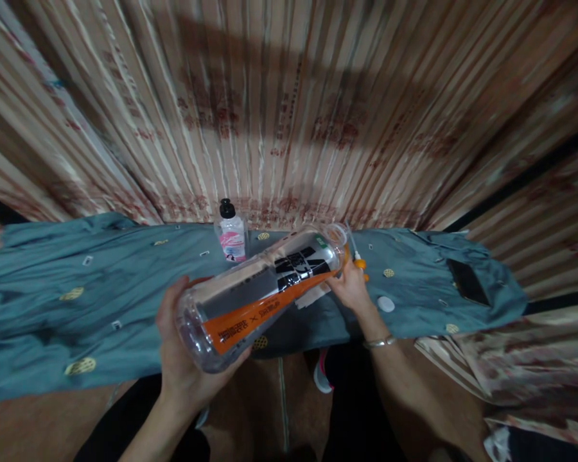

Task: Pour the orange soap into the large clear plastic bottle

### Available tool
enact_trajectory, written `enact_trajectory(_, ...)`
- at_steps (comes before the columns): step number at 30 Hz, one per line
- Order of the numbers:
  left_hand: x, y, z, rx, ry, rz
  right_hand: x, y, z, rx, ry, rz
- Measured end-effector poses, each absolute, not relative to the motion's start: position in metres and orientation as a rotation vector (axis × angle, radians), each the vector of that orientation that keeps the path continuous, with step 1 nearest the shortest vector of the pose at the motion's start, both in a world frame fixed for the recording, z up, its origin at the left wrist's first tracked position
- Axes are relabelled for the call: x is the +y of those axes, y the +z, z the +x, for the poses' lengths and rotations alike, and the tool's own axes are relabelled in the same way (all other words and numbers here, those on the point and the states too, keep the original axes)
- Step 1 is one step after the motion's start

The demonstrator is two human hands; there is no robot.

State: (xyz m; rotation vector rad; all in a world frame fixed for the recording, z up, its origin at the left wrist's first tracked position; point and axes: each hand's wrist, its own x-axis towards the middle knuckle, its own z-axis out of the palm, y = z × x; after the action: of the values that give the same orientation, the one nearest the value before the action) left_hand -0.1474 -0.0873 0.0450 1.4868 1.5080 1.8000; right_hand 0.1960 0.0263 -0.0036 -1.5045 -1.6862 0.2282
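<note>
While bottle (260,292) slants above cloth (135,276), I see left hand (180,362) cupping base (195,333); right hand (351,289) at neck (336,242), grip half-hidden, can't tell. I'd steady base, squeeze lightly.

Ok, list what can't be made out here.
All in the head view:
Left hand: some fingers hidden behind the bottle.
Right hand: some fingers hidden by the bottle.
Bottle: small print blurred.
Phone: too dark to tell front from back.
Curtain: cut off by the top edge.
</note>
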Motion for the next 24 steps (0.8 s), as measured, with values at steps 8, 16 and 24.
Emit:
enact_trajectory(8, -0.080, 0.064, -0.132, 1.439, 1.836, 1.664, 0.027, -0.004, 0.198, -1.699, 0.250, -1.561)
enact_trajectory(16, -0.070, 0.062, -0.140, 1.498, 1.805, 1.859, 0.028, -0.003, 0.198, -1.698, 0.247, -1.573)
enact_trajectory(24, -0.061, 0.075, -0.142, 1.419, 1.774, 1.936, 0.027, -0.005, 0.196, -1.652, 0.236, -1.567)
